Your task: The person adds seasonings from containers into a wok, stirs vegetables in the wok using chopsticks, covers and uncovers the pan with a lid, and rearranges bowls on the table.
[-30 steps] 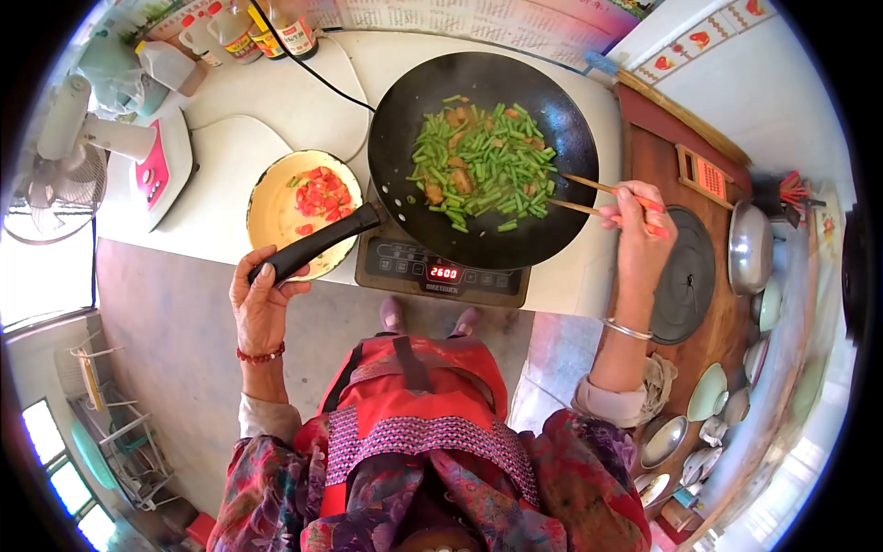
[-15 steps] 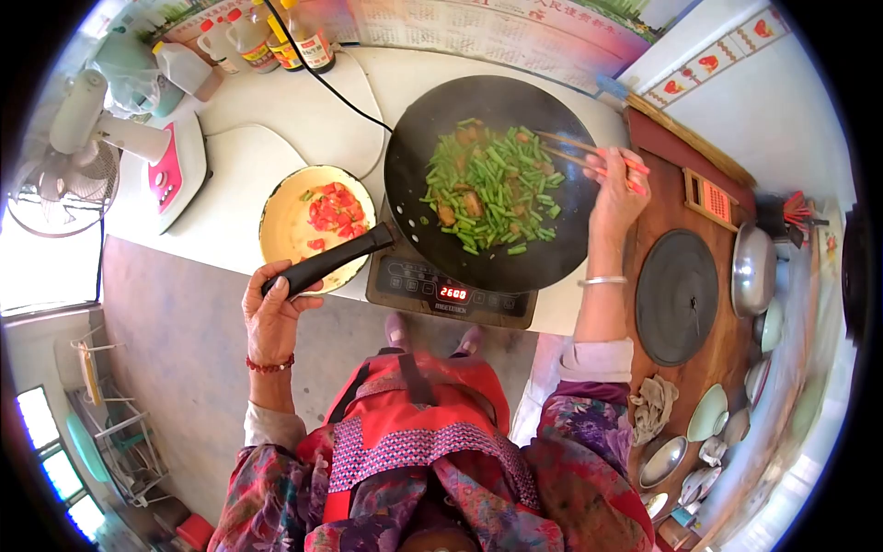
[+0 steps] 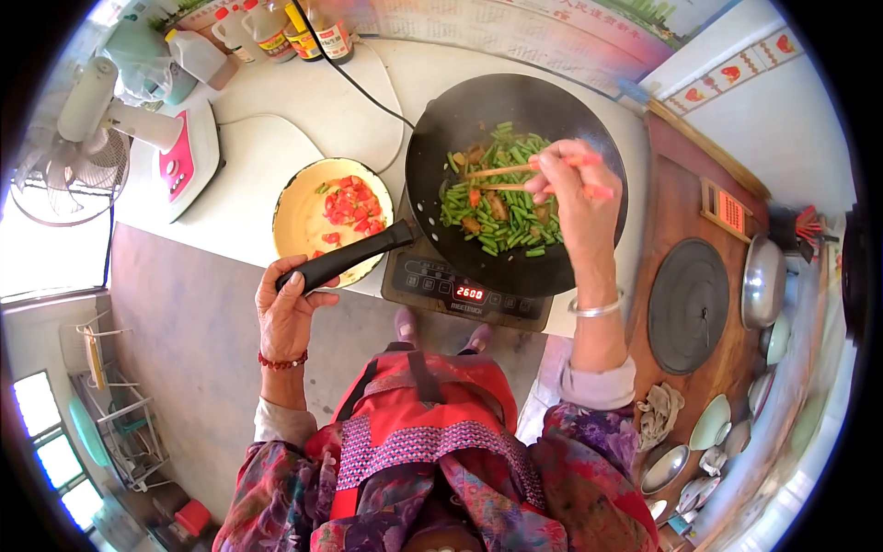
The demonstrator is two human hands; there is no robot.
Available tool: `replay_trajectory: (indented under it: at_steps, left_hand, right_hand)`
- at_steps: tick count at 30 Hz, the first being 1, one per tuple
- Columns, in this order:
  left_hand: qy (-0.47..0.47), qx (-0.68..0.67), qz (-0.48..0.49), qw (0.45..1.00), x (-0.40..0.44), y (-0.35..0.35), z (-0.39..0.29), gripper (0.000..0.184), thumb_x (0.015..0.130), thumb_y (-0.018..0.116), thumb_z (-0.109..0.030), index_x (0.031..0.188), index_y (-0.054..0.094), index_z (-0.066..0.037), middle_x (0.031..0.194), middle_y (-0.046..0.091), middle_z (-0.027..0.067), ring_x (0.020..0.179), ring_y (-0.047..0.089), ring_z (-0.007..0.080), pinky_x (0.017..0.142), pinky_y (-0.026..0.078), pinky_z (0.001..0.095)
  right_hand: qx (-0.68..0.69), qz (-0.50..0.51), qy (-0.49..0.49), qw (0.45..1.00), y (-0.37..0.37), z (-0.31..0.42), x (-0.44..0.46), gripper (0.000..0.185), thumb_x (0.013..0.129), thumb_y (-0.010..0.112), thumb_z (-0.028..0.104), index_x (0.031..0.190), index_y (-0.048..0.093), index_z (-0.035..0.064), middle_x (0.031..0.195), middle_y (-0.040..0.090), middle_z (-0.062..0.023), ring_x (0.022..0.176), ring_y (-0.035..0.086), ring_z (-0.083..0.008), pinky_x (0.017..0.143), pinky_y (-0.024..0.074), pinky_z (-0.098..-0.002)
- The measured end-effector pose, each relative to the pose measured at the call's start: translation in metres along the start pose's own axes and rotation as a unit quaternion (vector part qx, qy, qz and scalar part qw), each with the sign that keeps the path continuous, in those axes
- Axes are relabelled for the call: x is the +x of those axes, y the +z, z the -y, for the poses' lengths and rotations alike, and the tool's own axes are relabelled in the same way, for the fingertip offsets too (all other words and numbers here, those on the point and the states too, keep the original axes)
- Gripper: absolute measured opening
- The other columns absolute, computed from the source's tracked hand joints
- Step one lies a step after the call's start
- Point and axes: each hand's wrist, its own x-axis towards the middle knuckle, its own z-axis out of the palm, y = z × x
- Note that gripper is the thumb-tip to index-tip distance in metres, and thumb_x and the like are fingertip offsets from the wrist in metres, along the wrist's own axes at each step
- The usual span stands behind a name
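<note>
My left hand is wrapped round the black handle of the wok. Over the wok's right side, my right hand grips a pair of chopsticks with red upper ends. Their tips reach left into the cut green beans, which are mixed with brown pieces. The wok sits on an induction cooker whose red display reads 2600. Beside the wok, partly behind its handle, stands a cream enamel bowl with chopped red pieces, perhaps tomato.
Several bottles stand at the back left of the white counter. A black cord runs down to the wok's edge. A fan is at far left. On the right wooden surface lie a round black lid, a grater and a cloth.
My right hand has moved left over the wok, bringing the chopstick tips from its right edge into the beans. The left hand still holds the handle. The whole view has shifted slightly.
</note>
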Motion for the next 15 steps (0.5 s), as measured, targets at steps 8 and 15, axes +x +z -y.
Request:
replay_trajectory:
  at_steps: [8,15]
  left_hand:
    - [0.001,-0.001,0.004,1.000,0.000,0.002,0.000,0.025,0.090,0.049,-0.006,0.112,0.048,0.004,0.101,0.059,0.0221,0.085,0.064,0.0338,0.066,0.058,0.0368]
    - [0.009,0.007,0.008,1.000,-0.001,0.000,0.003,0.026,0.090,0.049,-0.007,0.112,0.047,0.005,0.101,0.059,0.0229,0.085,0.064,0.0338,0.066,0.058,0.0364]
  right_hand:
    - [-0.021,-0.041,-0.074,0.996,0.009,-0.030,-0.070,0.006,0.082,0.059,0.001,0.087,0.062,0.0001,0.073,0.062,-0.0072,0.064,0.061,-0.0109,0.056,0.0470,-0.0223]
    - [-0.056,-0.024,-0.114,0.992,-0.002,0.004,-0.100,0.008,0.077,0.064,-0.001,0.085,0.062,-0.0014,0.084,0.064,-0.0121,0.074,0.063,-0.0196,0.066,0.0498,-0.0269]
